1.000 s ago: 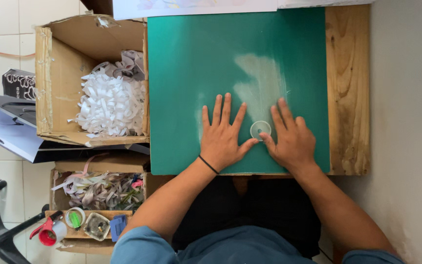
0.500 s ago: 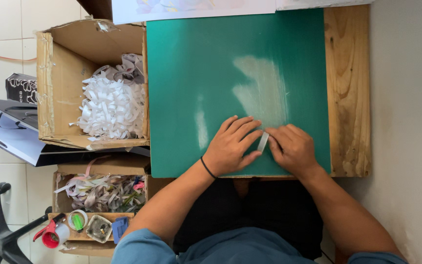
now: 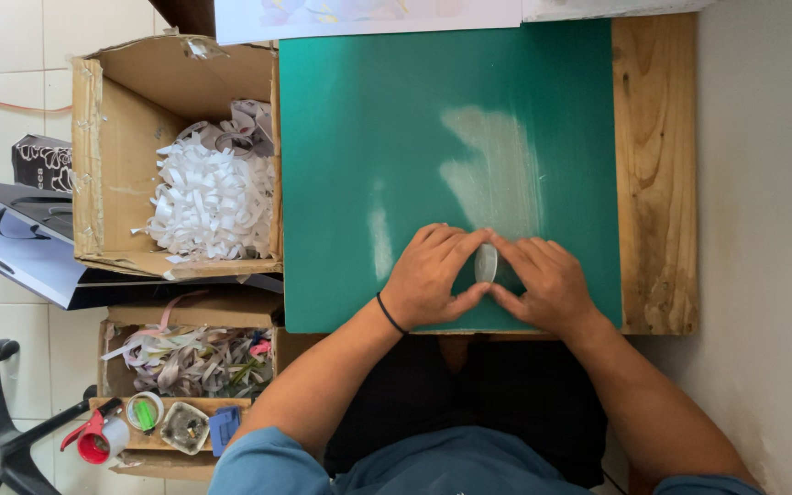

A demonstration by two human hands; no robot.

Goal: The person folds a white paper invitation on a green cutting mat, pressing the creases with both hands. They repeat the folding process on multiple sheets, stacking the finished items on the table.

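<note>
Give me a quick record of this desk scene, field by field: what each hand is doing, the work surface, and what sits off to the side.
left hand: fingers curled, pinching a small pale folded strip
right hand: pinching the same strip from the other side
wrist: black band on the left one
surface: green cutting mat on a wooden table
left side: cardboard box of white paper pieces
lower left: smaller box of ribbon scraps, red tape dispenser
</note>
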